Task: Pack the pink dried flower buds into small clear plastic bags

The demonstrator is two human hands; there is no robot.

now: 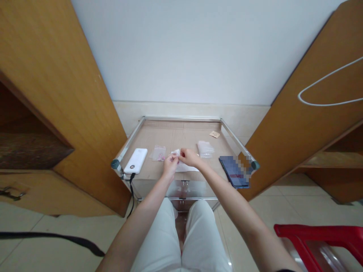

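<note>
Over the middle of the cardboard-lined table [176,132], both hands meet with fingertips pinched together. My left hand [171,165] is closed on a small whitish, crinkled plastic bag [176,152]. From the other side my right hand [189,156] pinches at the same bag; its exact contents are too small to make out. Beneath the hands lies a white sheet [187,168], partly covered by them. A clear bag with small pinkish things [159,153] lies left of my left hand. To the right of my right hand sits a stack of clear plastic bags [205,149].
A white power bank [136,161] with a black cable [131,185] lies at the table's left. At the right edge rests a dark phone [232,172]; a small tan paper piece [214,134] lies behind. Metal rails edge the table. A red stool [317,232] stands lower right.
</note>
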